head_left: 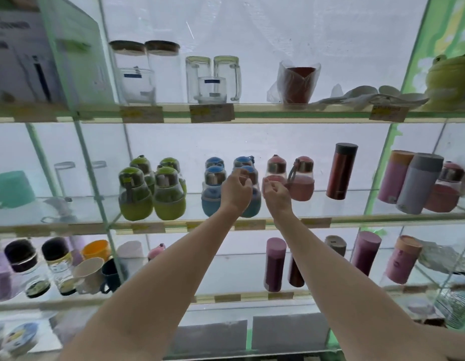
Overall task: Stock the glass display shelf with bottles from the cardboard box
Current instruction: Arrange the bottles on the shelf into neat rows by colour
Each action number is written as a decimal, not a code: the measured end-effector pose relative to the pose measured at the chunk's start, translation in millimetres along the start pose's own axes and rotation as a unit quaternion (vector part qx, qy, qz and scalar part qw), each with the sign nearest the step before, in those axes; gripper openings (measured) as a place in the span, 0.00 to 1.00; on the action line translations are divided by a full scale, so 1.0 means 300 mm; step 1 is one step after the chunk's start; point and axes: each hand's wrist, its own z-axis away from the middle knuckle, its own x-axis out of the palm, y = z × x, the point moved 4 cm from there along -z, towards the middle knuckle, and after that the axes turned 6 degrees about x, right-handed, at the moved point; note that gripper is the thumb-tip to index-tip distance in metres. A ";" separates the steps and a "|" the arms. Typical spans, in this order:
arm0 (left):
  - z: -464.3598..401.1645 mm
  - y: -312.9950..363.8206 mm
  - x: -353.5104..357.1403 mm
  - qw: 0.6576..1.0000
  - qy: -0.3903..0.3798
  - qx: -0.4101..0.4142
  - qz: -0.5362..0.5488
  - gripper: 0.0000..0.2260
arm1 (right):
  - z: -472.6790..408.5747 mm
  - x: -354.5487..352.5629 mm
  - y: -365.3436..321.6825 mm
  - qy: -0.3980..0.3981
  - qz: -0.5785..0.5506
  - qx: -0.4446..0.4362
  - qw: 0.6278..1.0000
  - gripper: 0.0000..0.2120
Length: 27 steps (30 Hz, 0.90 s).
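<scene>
The middle glass shelf (338, 220) holds round bottles in colour groups: several green bottles (137, 196) on the left, several blue bottles (213, 188) in the centre and two pink bottles (303, 183) to their right. My left hand (236, 191) is raised in front of the front right blue bottle (248, 169), fingers loosely curled near its cap, and hides most of it. My right hand (275, 191) hovers beside it in front of the left pink bottle (277, 166), fingers loosely curled with nothing in them. The cardboard box is out of view.
A maroon flask (342, 170) stands right of the pink bottles. Glass jars and mugs (213, 79) fill the shelf above. Cups, jars and tall purple flasks (274, 264) fill the shelf below. Green-edged glass dividers (92, 175) separate the bays on both sides.
</scene>
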 end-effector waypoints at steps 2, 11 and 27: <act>0.001 -0.033 -0.070 1.000 0.018 -0.014 0.012 0.09 | 0.017 0.050 -0.016 -0.011 0.010 0.001 1.000 0.19; -0.040 -0.254 -0.200 0.991 0.030 -0.129 0.009 0.19 | 0.000 0.104 0.007 0.002 0.030 0.032 0.999 0.19; -0.120 -0.434 -0.051 0.908 -0.009 -0.293 0.300 0.30 | -0.162 0.179 0.080 -0.066 -0.140 0.116 0.981 0.22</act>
